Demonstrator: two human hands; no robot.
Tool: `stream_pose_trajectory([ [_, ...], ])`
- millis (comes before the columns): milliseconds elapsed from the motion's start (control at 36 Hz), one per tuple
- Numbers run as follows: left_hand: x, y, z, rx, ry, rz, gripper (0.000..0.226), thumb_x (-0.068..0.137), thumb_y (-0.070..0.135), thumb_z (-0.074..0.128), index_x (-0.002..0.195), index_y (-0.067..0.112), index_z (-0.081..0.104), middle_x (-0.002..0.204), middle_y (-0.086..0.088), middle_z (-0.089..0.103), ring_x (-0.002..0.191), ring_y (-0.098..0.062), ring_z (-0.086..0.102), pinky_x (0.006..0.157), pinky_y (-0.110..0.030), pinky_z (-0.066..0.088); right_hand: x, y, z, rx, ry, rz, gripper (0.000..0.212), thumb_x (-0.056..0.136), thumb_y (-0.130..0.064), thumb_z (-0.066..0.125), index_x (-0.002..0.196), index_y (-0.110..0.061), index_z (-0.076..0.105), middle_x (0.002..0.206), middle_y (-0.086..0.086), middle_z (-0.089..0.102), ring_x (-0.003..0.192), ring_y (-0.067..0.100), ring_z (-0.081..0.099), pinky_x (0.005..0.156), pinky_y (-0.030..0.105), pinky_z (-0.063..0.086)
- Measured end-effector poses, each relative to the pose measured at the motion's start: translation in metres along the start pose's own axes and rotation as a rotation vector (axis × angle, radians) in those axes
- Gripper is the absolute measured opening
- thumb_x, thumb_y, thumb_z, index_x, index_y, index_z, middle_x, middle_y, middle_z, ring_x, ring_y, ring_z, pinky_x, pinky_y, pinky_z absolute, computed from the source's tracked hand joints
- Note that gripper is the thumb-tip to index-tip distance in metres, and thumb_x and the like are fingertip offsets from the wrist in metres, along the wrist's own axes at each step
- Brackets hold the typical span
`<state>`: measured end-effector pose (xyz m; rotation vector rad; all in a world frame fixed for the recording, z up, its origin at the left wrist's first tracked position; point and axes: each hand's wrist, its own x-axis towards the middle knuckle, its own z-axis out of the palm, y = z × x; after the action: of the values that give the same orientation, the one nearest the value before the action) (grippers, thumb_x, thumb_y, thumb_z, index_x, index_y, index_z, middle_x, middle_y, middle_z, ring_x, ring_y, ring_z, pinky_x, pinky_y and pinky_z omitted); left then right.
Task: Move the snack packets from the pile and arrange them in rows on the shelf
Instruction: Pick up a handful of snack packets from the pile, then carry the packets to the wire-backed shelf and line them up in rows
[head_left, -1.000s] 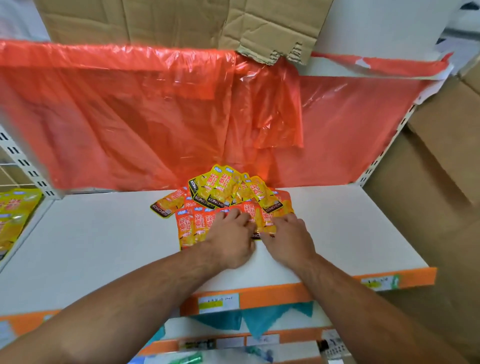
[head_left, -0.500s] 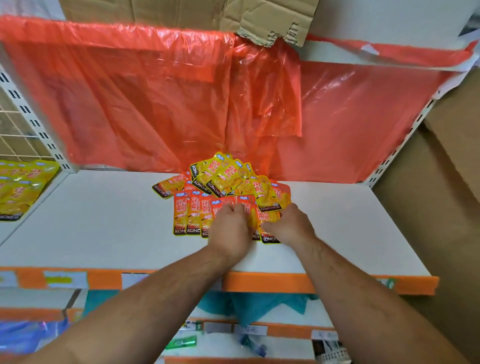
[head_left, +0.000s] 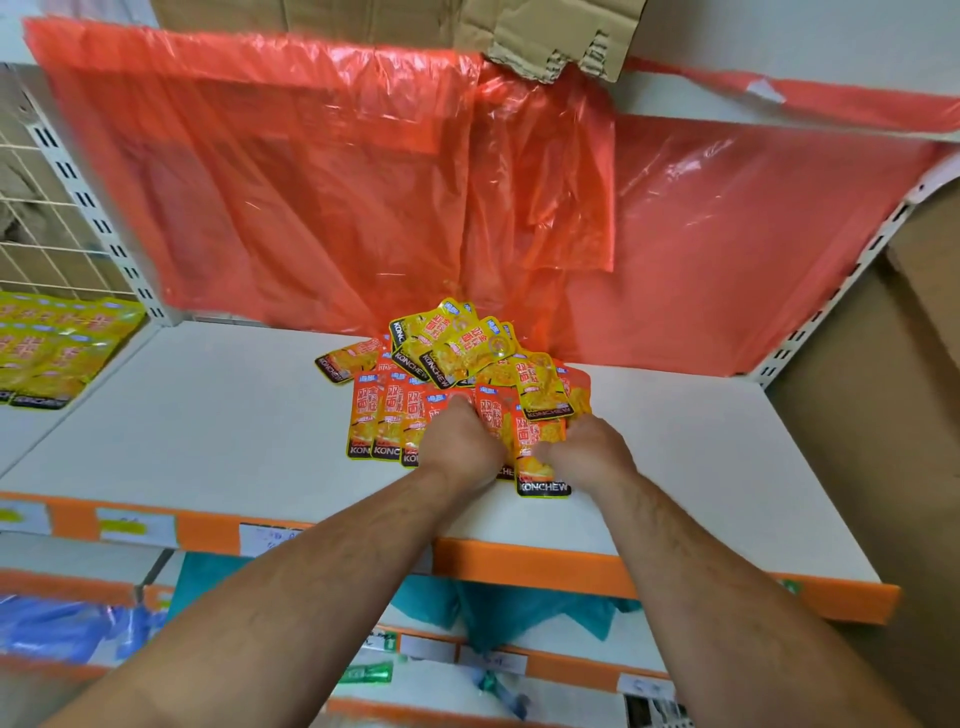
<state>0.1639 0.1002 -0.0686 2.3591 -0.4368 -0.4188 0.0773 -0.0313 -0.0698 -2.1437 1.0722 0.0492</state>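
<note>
Head view: the snack packets (head_left: 470, 353) are heaped at the middle of the shelf (head_left: 208, 426), a few red ones fanned in a row in front. That row is gripped by the curled left hand (head_left: 460, 441); its end packet (head_left: 535, 428) is pinched by the right hand (head_left: 587, 454). Light, limp, slippery pouches are expected, best pinched at the flat sealed edges. Fingertips and the undermost packets are hidden.

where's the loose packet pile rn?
Head view, centre: the packet pile sits on the shelf against the orange plastic sheet, just behind the row of packets that the left hand and right hand hold.
</note>
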Motion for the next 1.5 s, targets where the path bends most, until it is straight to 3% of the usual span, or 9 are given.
stream_pose_trajectory([
  [139,0.001,0.006,-0.006,-0.031,-0.042,-0.014,0.005,0.082,0.015,0.062,0.081,0.011,0.059,0.076,-0.006,0.065,0.067,-0.024,0.06,0.052,-0.026,0.042,0.001,0.001,-0.004,0.04,-0.002,0.014,0.017,0.081,-0.032,0.074,0.084,-0.02,0.063,0.091,0.0,0.069,0.084,0.023,0.066,0.069,0.028,0.046],
  [222,-0.001,0.008,-0.014,-0.067,-0.054,-0.054,0.02,0.081,0.01,0.06,0.062,0.009,0.056,0.056,-0.004,0.051,0.053,-0.023,0.048,0.046,-0.023,0.033,-0.001,0.001,-0.009,0.113,-0.016,0.054,0.019,0.082,-0.022,0.075,0.075,-0.016,0.058,0.086,0.006,0.067,0.078,0.024,0.065,0.062,0.026,0.044],
  [306,-0.001,0.008,-0.023,-0.087,-0.05,-0.092,0.016,0.08,0.012,0.061,0.071,0.002,0.069,0.067,-0.011,0.065,0.063,-0.028,0.06,0.054,-0.03,0.045,-0.007,0.001,-0.015,0.361,-0.082,0.13,0.028,0.084,-0.01,0.074,0.07,-0.013,0.051,0.064,0.006,0.054,0.05,0.017,0.046,0.041,0.021,0.03],
  [389,0.001,0.007,-0.03,-0.114,-0.051,-0.123,0.017,0.077,0.013,0.066,0.083,0.0,0.073,0.085,-0.016,0.073,0.079,-0.031,0.069,0.061,-0.033,0.05,-0.014,0.0,-0.018,0.526,-0.188,0.242,0.021,0.084,-0.007,0.073,0.078,-0.013,0.054,0.053,0.002,0.039,0.045,0.011,0.031,0.042,0.019,0.019],
  [556,-0.006,-0.002,-0.052,-0.264,-0.008,-0.194,0.006,0.079,0.008,0.065,0.077,0.003,0.062,0.077,-0.012,0.061,0.071,-0.027,0.059,0.055,-0.028,0.041,-0.027,-0.012,-0.009,0.607,-0.281,0.238,0.013,0.083,-0.01,0.076,0.091,-0.012,0.066,0.054,-0.004,0.048,0.04,0.005,0.039,0.037,0.017,0.022],
  [694,-0.016,-0.017,-0.079,-0.425,-0.058,-0.251,0.024,0.085,-0.001,0.064,0.073,0.015,0.052,0.071,-0.004,0.056,0.057,-0.016,0.055,0.038,-0.017,0.042,-0.032,-0.031,0.004,0.571,-0.254,0.052,0.025,0.085,-0.008,0.075,0.074,-0.012,0.053,0.057,0.003,0.044,0.047,0.012,0.036,0.042,0.021,0.022],
  [833,-0.025,-0.037,-0.107,-0.43,-0.031,-0.232,0.032,0.079,-0.005,0.068,0.059,0.011,0.049,0.059,-0.012,0.047,0.049,-0.023,0.04,0.048,-0.027,0.03,-0.039,-0.062,0.022,0.529,-0.234,-0.139,0.029,0.085,-0.011,0.076,0.076,-0.013,0.048,0.062,0.006,0.039,0.051,0.016,0.031,0.045,0.025,0.02],
  [1167,-0.039,-0.11,-0.198,-0.674,0.08,-0.231,0.028,0.083,-0.014,0.062,0.069,0.009,0.057,0.072,-0.011,0.057,0.063,-0.023,0.056,0.062,-0.031,0.052,-0.066,-0.158,0.075,0.427,-0.265,-0.346,0.033,0.083,-0.008,0.076,0.066,-0.019,0.05,0.06,-0.003,0.045,0.049,0.009,0.035,0.041,0.017,0.027],
  [1500,-0.057,-0.235,-0.318,-0.674,0.22,-0.249,0.026,0.085,-0.011,0.065,0.075,0.012,0.056,0.071,-0.008,0.058,0.058,-0.019,0.056,0.054,-0.027,0.044,-0.133,-0.293,0.177,0.404,-0.351,-0.421,0.026,0.087,0.002,0.07,0.068,-0.013,0.059,0.059,-0.002,0.056,0.047,0.005,0.048,0.037,0.013,0.033],
])
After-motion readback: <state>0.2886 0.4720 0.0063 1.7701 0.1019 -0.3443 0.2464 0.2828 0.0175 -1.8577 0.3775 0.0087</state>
